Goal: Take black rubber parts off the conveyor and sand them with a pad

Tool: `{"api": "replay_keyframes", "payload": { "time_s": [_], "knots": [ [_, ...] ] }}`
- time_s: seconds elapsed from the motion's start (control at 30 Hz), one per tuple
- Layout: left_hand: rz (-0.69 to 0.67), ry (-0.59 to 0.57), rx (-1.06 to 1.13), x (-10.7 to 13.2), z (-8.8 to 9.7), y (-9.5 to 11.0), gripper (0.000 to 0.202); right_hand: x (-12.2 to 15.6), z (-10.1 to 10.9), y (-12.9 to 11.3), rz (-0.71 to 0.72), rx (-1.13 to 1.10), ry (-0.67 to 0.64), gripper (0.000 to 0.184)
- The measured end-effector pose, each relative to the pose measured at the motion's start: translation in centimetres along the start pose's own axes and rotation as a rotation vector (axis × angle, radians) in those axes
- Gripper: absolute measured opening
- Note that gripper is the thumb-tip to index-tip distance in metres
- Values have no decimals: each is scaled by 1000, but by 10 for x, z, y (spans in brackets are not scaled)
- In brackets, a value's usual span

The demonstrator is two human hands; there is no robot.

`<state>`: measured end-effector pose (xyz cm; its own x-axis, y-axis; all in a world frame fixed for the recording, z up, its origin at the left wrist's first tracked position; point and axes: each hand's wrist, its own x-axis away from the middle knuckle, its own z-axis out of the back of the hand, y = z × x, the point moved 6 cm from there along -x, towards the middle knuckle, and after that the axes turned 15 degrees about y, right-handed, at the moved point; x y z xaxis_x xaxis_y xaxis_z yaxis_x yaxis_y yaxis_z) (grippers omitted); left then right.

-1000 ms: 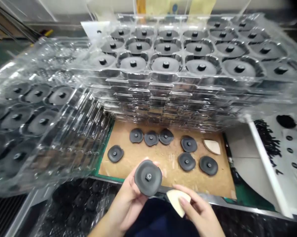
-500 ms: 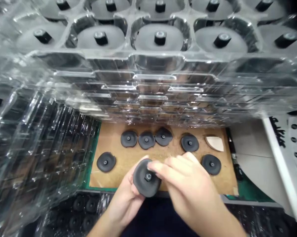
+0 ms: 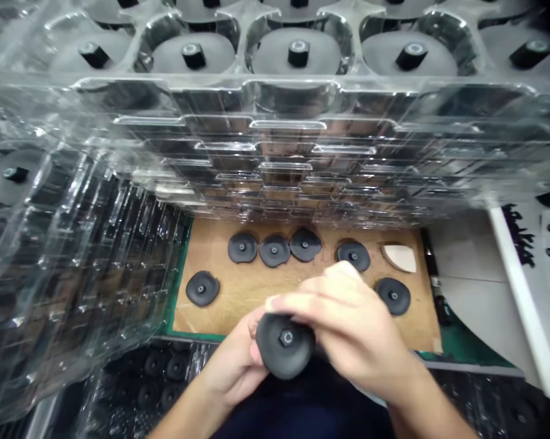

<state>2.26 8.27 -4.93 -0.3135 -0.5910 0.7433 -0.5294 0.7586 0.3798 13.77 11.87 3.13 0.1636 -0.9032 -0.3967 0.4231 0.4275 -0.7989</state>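
Note:
A round black disc (image 3: pixel 275 353) with a short metal-tipped stud at its centre is held over the near edge of the brown board, stud side up. My left hand (image 3: pixel 233 366) grips it by its left side, fingers partly hidden beneath. Across its upper right edge lie the closed fingers of my right hand (image 3: pixel 348 317), with the thumb hidden. Similar black discs lie on the brown board (image 3: pixel 238 311): a row at the back, one disc (image 3: pixel 202 288) at the left, and another disc (image 3: pixel 392 296) at the right.
Tall stacks of clear plastic trays (image 3: pixel 293 100), filled with studded discs, rise in front, and more trays (image 3: pixel 87 244) stand at the left. A pale curved-edged piece (image 3: pixel 399 258) sits at the board's back right. A white panel with black writing (image 3: pixel 526 244) stands at the right.
The held disc has moved slightly right and nearer to me. My right fingers have shifted from beside the stud to the disc's upper edge. The view has shifted slightly.

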Motion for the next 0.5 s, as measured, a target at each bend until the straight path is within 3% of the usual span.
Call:
{"api": "replay_keyframes", "payload": {
  "time_s": [0.1, 0.17, 0.3, 0.4, 0.5],
  "knots": [
    [-15, -33, 94, 10, 4, 2, 58, 34, 9, 34, -248, 45, 85, 26],
    [-20, -55, 149, 15, 8, 0, 57, 69, 3, 53, -384, 72, 100, 21],
    [-13, -52, 170, 18, 16, -11, 54, 115, -20, 70, -474, 97, 82, 21],
    [-22, -82, 145, 24, 12, -16, 53, 104, -12, 58, -492, 112, 138, 22],
    [-65, -66, 105, 31, 5, -18, 53, 69, 14, 16, -394, 133, 317, 22]
  ]
}}
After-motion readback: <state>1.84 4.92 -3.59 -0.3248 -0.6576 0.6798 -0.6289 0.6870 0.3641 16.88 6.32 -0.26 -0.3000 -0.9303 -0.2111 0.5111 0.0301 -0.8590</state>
